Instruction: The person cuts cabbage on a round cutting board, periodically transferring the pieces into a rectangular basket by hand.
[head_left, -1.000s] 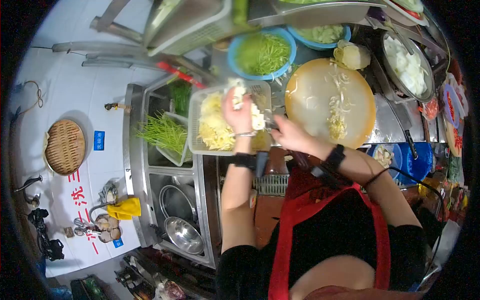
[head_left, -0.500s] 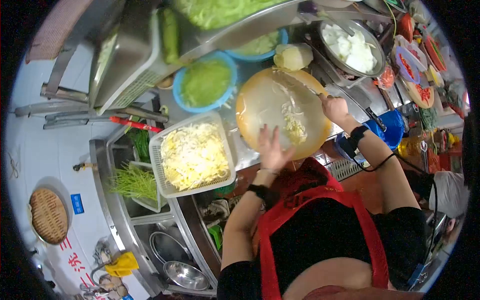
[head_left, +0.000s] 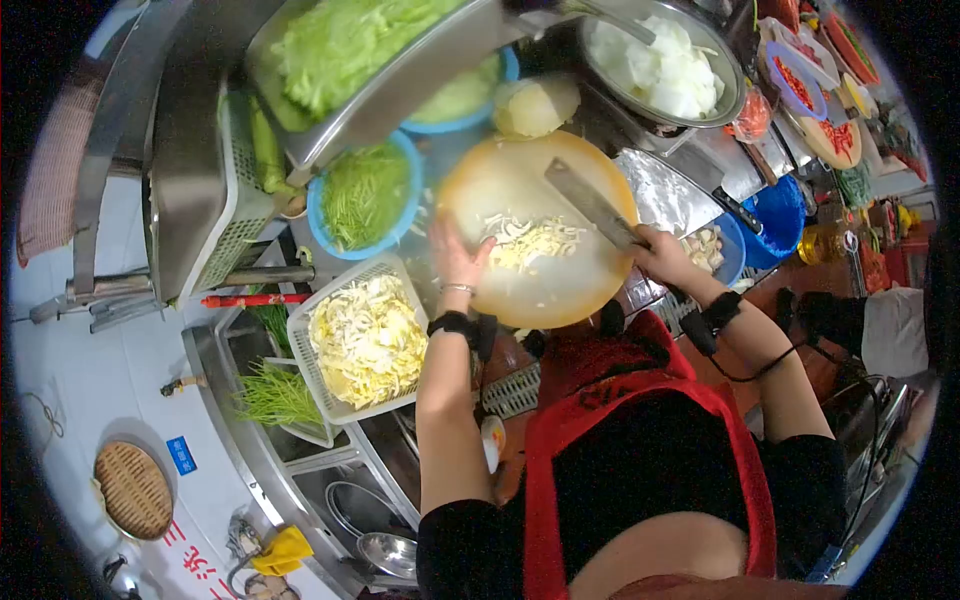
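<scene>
A round cutting board (head_left: pixel 520 295) lies in front of me with a small heap of pale yellow-white shreds (head_left: pixel 533 243) on it. My right hand (head_left: pixel 662 254) is closed round the handle of a cleaver (head_left: pixel 592 202), whose blade lies over the right part of the board. At the board's left edge is my left hand (head_left: pixel 461 254), its fingers apart, the thumb near the shreds. A white plastic basket (head_left: pixel 308 362) full of similar shreds (head_left: pixel 368 342) sits just left of my left forearm.
Blue bowls with green shreds (head_left: pixel 368 195) stand behind left, below a steel tray of greens (head_left: pixel 345 55). A steel bowl of white pieces (head_left: pixel 665 75) is behind right. Garlic (head_left: pixel 704 248) and a blue bucket (head_left: pixel 780 225) are to the right. A person's sleeve (head_left: pixel 893 332) shows far right.
My left hand has moved from the board's front to its left edge. The cleaver has swung flatter over the board. The shreds have spread into a wider heap, and the view has shifted.
</scene>
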